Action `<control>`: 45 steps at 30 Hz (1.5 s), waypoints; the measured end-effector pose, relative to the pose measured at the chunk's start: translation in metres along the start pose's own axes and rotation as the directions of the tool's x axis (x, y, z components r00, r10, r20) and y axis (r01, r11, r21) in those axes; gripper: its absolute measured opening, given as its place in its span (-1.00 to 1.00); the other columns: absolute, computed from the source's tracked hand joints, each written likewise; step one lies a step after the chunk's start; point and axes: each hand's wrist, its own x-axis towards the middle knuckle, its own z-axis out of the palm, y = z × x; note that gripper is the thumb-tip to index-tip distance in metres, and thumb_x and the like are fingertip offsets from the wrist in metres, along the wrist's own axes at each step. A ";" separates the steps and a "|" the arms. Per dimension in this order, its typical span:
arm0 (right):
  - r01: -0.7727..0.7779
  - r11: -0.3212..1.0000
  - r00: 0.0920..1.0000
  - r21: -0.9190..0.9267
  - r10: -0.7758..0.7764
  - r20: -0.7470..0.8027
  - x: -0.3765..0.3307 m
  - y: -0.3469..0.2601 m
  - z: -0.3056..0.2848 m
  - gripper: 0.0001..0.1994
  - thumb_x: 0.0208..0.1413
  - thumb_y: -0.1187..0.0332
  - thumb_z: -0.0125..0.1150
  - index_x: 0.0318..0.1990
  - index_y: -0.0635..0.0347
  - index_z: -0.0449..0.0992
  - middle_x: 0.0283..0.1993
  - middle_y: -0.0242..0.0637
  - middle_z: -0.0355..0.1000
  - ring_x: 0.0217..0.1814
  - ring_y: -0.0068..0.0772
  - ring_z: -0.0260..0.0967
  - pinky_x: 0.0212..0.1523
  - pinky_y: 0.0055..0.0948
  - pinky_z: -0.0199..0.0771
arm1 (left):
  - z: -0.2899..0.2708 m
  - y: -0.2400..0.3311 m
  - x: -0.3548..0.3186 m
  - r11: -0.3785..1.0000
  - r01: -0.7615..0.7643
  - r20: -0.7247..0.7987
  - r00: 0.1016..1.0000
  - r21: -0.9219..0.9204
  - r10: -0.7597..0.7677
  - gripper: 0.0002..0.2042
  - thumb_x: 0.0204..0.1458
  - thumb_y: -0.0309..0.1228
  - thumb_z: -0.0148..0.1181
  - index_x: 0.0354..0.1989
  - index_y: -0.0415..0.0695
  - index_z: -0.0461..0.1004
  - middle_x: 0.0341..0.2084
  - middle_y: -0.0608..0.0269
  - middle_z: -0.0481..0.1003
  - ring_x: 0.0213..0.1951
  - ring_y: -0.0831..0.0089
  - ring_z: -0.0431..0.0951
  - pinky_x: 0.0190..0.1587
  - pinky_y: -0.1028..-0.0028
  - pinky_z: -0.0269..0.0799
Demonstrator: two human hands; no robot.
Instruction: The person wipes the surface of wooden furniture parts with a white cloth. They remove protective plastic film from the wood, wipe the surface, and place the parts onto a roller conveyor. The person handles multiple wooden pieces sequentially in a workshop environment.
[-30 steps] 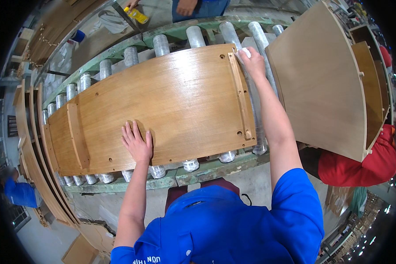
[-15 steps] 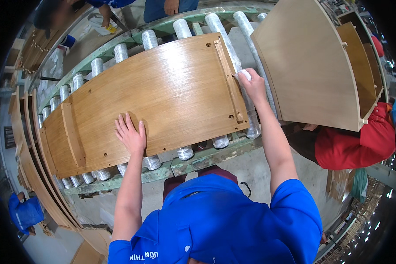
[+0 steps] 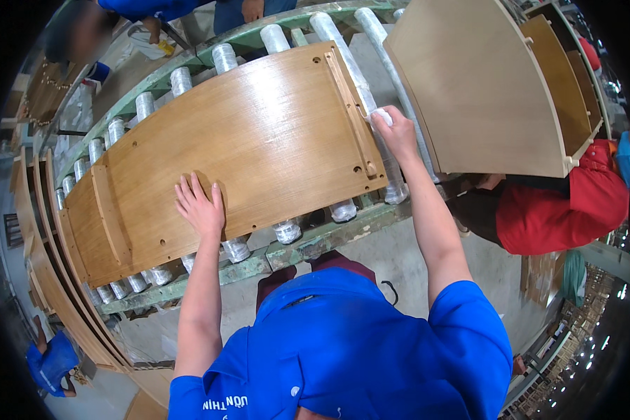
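A large brown wooden panel [image 3: 259, 140] with one curved long edge lies flat on the roller conveyor in front of me. Two narrow wooden strips run across it, the left strip [image 3: 110, 215] and the right strip [image 3: 350, 112], and small holes dot its surface. My left hand [image 3: 200, 208] rests flat on the panel near its closer edge, fingers spread. Closed round a small white wad [image 3: 381, 117], which looks like cloth, my right hand [image 3: 399, 136] is at the panel's right end edge. Its fingers partly hide the wad.
Plastic-wrapped rollers [image 3: 287, 231] sit in a green conveyor frame [image 3: 252, 264]. At the right stands a pale wooden cabinet [image 3: 479, 91], with a person in red [image 3: 563, 210] beside it. Long curved boards [image 3: 42, 245] stand at the left. Other people are beyond the conveyor.
The whole view has shifted slightly. My right hand, still closed on the white wad, has slid a little nearer along the panel's right end. My left hand stays flat on the panel.
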 end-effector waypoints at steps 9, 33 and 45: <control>-0.082 0.996 0.996 -0.028 0.083 0.034 -0.088 0.009 -0.029 -0.69 0.01 0.07 0.16 -0.24 0.11 0.49 -0.39 -0.05 0.49 -0.31 -0.02 0.46 -0.34 -0.22 0.42 | 0.007 -0.003 -0.001 0.999 0.004 -0.043 0.999 0.046 -0.002 -0.43 0.10 0.01 -0.09 0.24 0.00 0.13 0.25 0.11 0.07 0.30 0.11 -0.03 0.25 0.02 -0.13; -0.494 -0.549 0.793 0.674 0.034 0.608 -0.136 -0.065 0.015 -0.60 0.23 0.08 -0.13 0.06 0.14 0.33 -0.14 -0.11 0.40 -0.66 -0.68 0.06 -0.74 -0.70 -0.02 | -0.037 -0.019 -0.004 0.686 -0.063 -0.050 0.998 -0.725 0.038 -0.62 -0.01 -0.25 0.10 0.00 -0.09 0.38 0.07 0.05 0.31 0.18 0.10 0.20 0.20 0.15 0.05; -0.632 -0.286 0.752 0.720 0.000 0.659 -0.135 -0.337 0.271 -0.75 0.13 0.20 0.10 -0.15 -0.01 0.20 -0.52 -0.29 0.30 -0.76 -0.63 0.07 -0.80 -0.67 0.00 | -0.016 -0.354 0.001 0.992 0.125 -0.071 0.990 0.022 -0.123 -0.50 0.09 -0.11 -0.06 0.17 -0.07 0.22 0.21 0.04 0.11 0.25 0.03 0.02 0.22 -0.02 -0.05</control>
